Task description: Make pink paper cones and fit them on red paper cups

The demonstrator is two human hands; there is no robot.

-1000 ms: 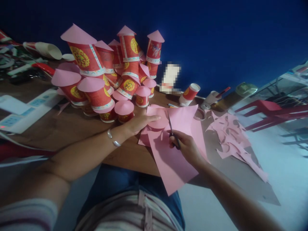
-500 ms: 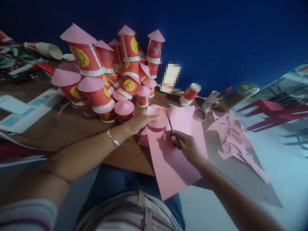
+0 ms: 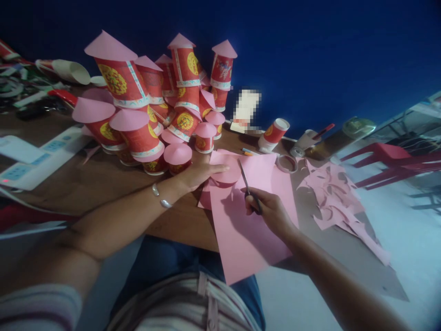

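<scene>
A sheet of pink paper [image 3: 246, 234] lies over the near edge of the wooden table [image 3: 103, 179] and hangs off it. My left hand [image 3: 198, 174] rests on its upper left part, fingers holding a rounded piece of the paper [image 3: 225, 172]. My right hand [image 3: 267, 209] is closed on a pair of scissors [image 3: 246, 186], whose blades point up into the paper beside that rounded piece.
A pile of red paper cups [image 3: 155, 105] with pink cone tops stands behind my left hand. Pink paper scraps [image 3: 336, 197] lie at the right. A single red cup [image 3: 274, 133], a tape roll [image 3: 284, 162] and a white device [image 3: 37, 156] are also on the table.
The scissors and my right hand have shifted slightly right and the pink sheet has turned a little. My left hand stays in place.
</scene>
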